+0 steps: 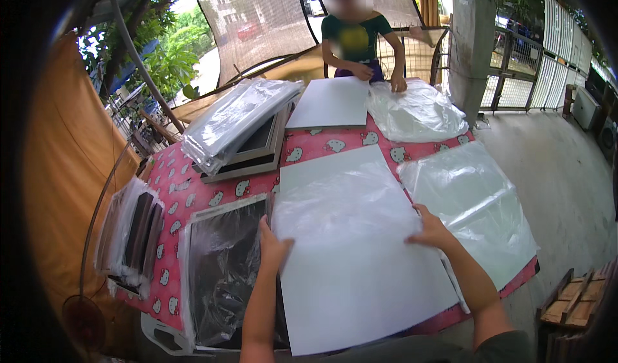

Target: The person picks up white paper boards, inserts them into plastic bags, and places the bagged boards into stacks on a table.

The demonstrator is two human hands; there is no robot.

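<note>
A large white board (360,292) lies in front of me, its near end toward my body. A clear plastic bag (341,202) covers its middle part, wrinkled across the surface. My left hand (274,246) grips the bag at the board's left edge, thumb over the top. At the right edge my right hand (432,229) holds the other side of the bag, thumb on top and fingers along the edge. Some fingertips are hidden under the edges. A stack of clear plastic bags (476,202) lies right of the board. Dark plastic-wrapped panels (225,266) lie to its left.
A pink patterned cloth (335,145) covers the table. Wrapped frames (241,121) are stacked at the far left, more wrapped pieces (132,234) at the left edge. Across the table a person (356,41) handles plastic film (415,112) beside another white board (329,102).
</note>
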